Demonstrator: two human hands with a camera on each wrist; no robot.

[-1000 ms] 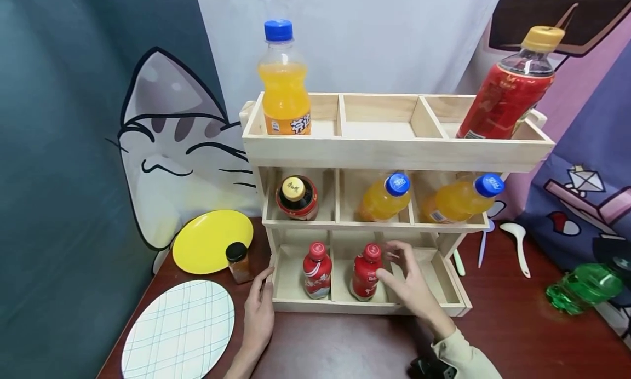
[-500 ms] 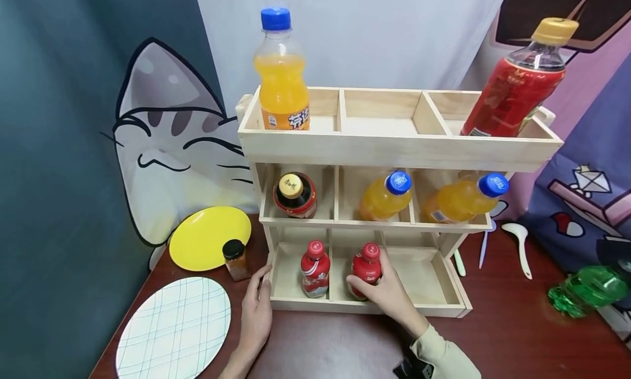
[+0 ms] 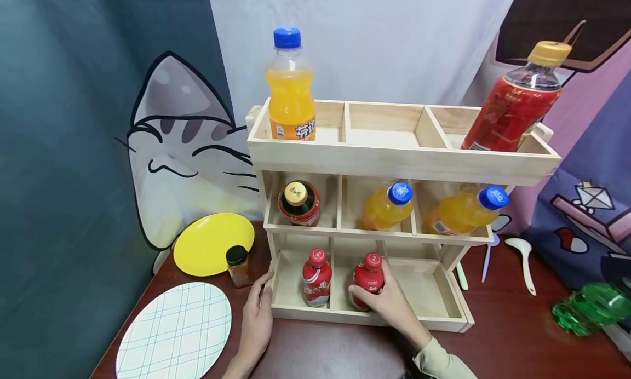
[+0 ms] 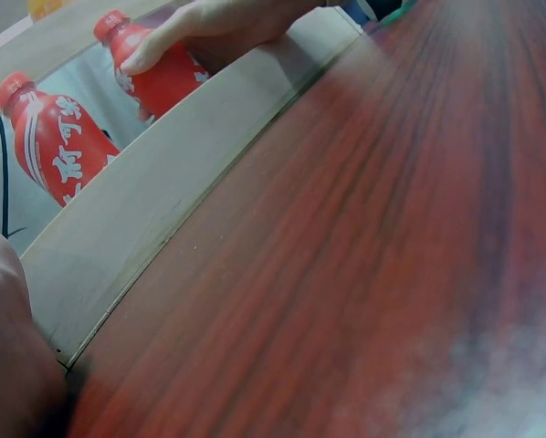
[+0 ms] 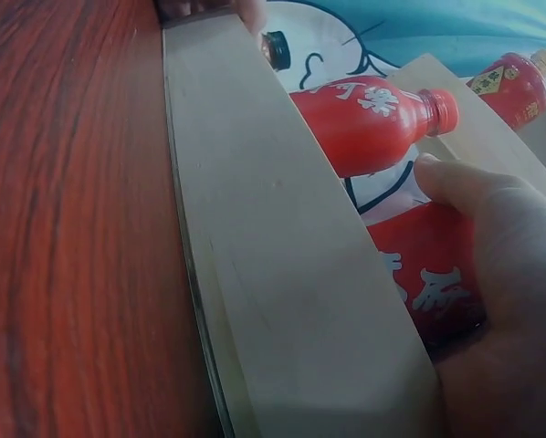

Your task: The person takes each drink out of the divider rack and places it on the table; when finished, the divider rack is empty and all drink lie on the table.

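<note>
My right hand (image 3: pixel 394 305) grips a small red bottle (image 3: pixel 368 280), which stands in the middle compartment of the bottom tier of a wooden shelf rack (image 3: pixel 394 161). The thumb lies across the bottle's front, while the other fingers are mostly hidden behind it. A similar red bottle (image 3: pixel 317 285) with white markings stands upright in the compartment to its left, untouched. My left hand (image 3: pixel 257 321) rests against the rack's lower left side, its fingers fairly straight. In the left wrist view, the right thumb overlaps the red bottle (image 4: pixel 177 87) just behind the low front board (image 4: pixel 182 146).
Above, the middle tier bears a dark-topped bottle (image 3: pixel 299 204) and two orange drinks (image 3: pixel 384 209). An orange bottle (image 3: pixel 292 99) and a leaning red one (image 3: pixel 512 113) top the rack. Left are a spice jar (image 3: pixel 239 266) and plates (image 3: pixel 177 329); right, a spoon (image 3: pixel 525 264) and green bottle (image 3: pixel 589 308).
One second ago my right hand was spread beside the red bottle; it has since moved left and closed round it. My left hand has stayed at the rack's side. The head view shifts slightly.
</note>
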